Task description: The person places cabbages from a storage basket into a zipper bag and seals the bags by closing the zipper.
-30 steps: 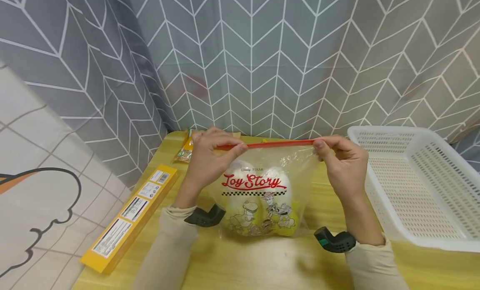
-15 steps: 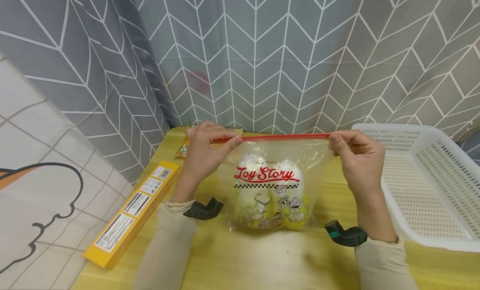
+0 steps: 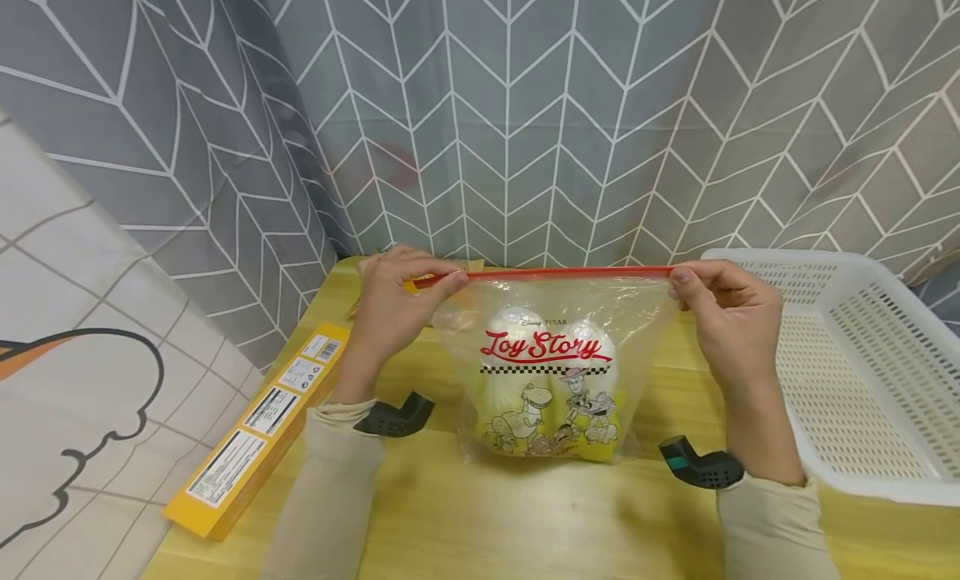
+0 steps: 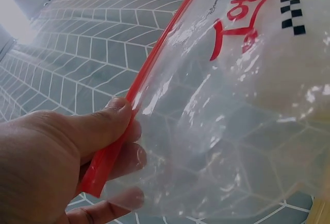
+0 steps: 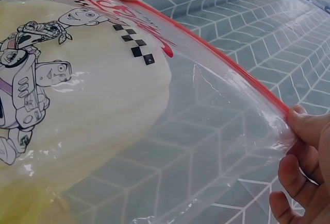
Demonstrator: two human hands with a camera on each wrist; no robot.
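A clear zip bag (image 3: 551,397) with a red top strip and Toy Story print hangs upright between both hands. Inside it show rounded white things (image 3: 517,322) with yellow at their lower part. My left hand (image 3: 397,301) pinches the left end of the red strip, thumb in front and fingers behind. At the strip's other end, my right hand (image 3: 731,317) pinches the corner the same way. The strip runs straight and taut from hand to hand. In the left wrist view, the thumb (image 4: 111,123) presses on the red strip, with fingertips visible through the plastic.
A long yellow box (image 3: 258,430) with white labels lies at the left of the wooden table (image 3: 525,530). To the right stands a white perforated basket (image 3: 847,380). Behind my left hand, a packet is mostly hidden. A grey patterned curtain (image 3: 510,130) hangs behind the table.
The bag has shifted right in the head view. My right hand has moved right and my left hand slightly left, so more of the red strip shows between them.
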